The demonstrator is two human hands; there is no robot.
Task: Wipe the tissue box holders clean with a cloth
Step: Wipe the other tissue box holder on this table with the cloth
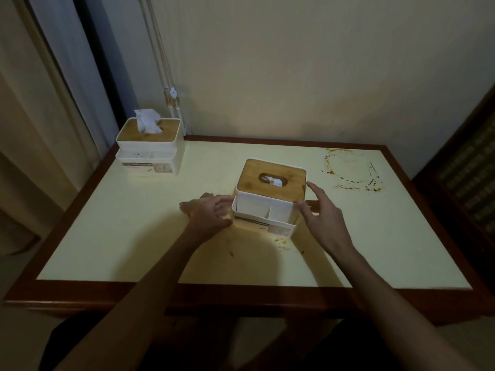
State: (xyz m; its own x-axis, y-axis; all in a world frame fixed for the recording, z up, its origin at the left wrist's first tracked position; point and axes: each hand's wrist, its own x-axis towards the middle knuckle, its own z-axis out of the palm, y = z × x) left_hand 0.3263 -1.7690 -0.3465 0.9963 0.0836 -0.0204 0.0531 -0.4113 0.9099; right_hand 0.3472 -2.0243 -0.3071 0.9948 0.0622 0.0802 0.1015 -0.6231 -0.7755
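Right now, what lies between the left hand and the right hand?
In the head view, the near tissue box holder stands between the left hand and right hand.

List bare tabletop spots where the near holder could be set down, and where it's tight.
Free: the near-left tabletop in front of the far holder, and the near-right corner below the brown stain ring. The strip along the back edge between far holder and ring is also bare. Crowded: the centre, where both hands flank the near holder, with crumbs just in front.

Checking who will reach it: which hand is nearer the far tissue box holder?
Left. The left hand lies below-right of the far tissue box holder; the right hand is farther right.
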